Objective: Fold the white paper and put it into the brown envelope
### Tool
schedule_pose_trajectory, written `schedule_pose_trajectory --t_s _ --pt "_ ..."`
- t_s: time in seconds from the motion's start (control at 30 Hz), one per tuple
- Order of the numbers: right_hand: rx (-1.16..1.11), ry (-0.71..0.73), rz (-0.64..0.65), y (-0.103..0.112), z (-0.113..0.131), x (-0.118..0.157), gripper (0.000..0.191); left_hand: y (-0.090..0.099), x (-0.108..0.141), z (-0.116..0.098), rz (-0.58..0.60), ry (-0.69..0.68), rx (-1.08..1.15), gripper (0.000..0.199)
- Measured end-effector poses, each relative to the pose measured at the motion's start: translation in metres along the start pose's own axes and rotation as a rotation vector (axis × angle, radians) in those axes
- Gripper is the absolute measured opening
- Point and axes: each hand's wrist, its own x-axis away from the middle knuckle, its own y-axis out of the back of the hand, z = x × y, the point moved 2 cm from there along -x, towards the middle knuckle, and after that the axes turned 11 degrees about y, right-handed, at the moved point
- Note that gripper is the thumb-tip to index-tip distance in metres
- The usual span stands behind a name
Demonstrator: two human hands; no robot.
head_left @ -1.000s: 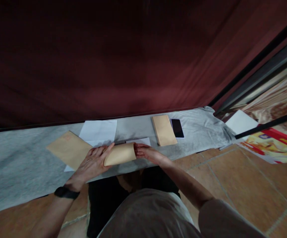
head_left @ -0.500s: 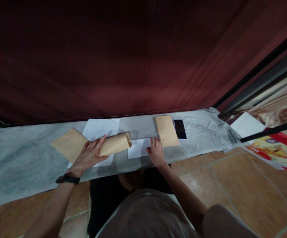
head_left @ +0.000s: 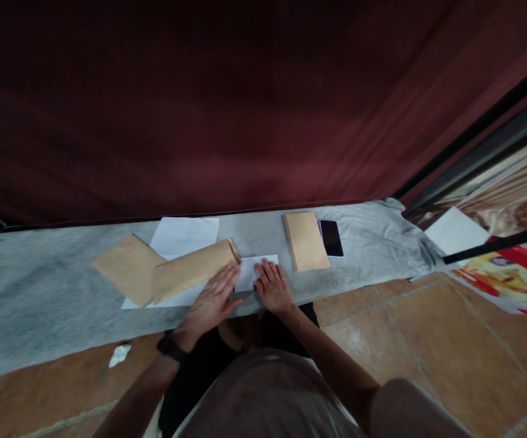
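Note:
A folded white sheet of paper [head_left: 247, 275] lies on the grey cloth in front of me. My right hand [head_left: 273, 286] rests flat on its right part, fingers stretched out. At its left end is my left hand [head_left: 217, 298], palm down with fingers extended, touching the right end of a brown paper envelope [head_left: 190, 272]. That envelope's right end stands slightly raised. Under it and to its left is another brown envelope [head_left: 129, 261]. White sheets [head_left: 185, 234] show beneath and behind the two.
A stack of brown envelopes [head_left: 307, 241] lies to the right, beside a dark-screened phone [head_left: 331, 238]. The grey cloth [head_left: 39, 286] covers the long narrow surface against a dark red curtain [head_left: 245, 121]. A crumpled white scrap [head_left: 120, 354] is on the tiled floor.
My left hand has moved right, off the left part of the brown envelope, which now lies flatter. My right hand has shifted left, away from the envelope stack and onto the folded paper.

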Motion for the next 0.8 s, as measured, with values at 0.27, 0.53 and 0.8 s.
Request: schedule_pose_trajectory --t_s 0.27,0.53,0.8 --pt "0.021 -0.028 -0.019 0.008 -0.013 0.019 0.058 -0.055 0.007 -0.046 -0.066 0.11 -0.04 0.072" --pt "-0.034 0.028 -0.054 0.018 0.003 0.028 0.054 -0.051 0.024 -0.047 -0.111 0.123 -0.069 0.073" --pt "-0.033 0.115 0.0 0.014 0.009 0.039 0.058 -0.051 0.031 -0.049 -0.123 0.131 -0.087 0.073"
